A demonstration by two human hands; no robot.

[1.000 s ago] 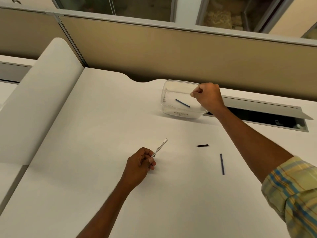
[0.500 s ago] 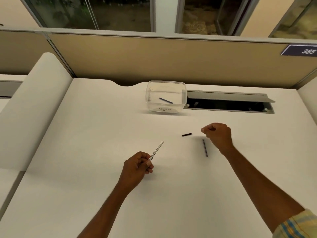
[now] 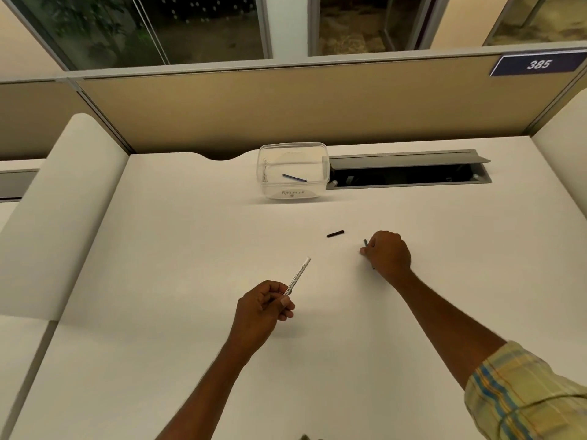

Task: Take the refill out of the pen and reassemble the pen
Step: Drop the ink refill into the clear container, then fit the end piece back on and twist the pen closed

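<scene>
My left hand (image 3: 263, 308) grips a white pen barrel (image 3: 299, 274) that points up and to the right above the desk. My right hand (image 3: 387, 254) rests on the desk with its fingers curled over a thin dark blue refill (image 3: 365, 242); only the refill's ends show beside the fingers. A short black pen cap (image 3: 335, 233) lies on the desk, left of my right hand. Another blue refill (image 3: 294, 177) lies inside a clear plastic tub (image 3: 270, 168) at the back of the desk.
The white desk (image 3: 178, 328) has an open grey cable hatch (image 3: 409, 173) right of the tub. A tan partition (image 3: 286, 112) runs along the back, with a "385" sign (image 3: 538, 64). A rounded white divider (image 3: 60, 217) rises on the left.
My right hand left the tub, came down to the desk and closed over the loose refill lying there. The left hand kept hold of the barrel. The camera tilted up a little.
</scene>
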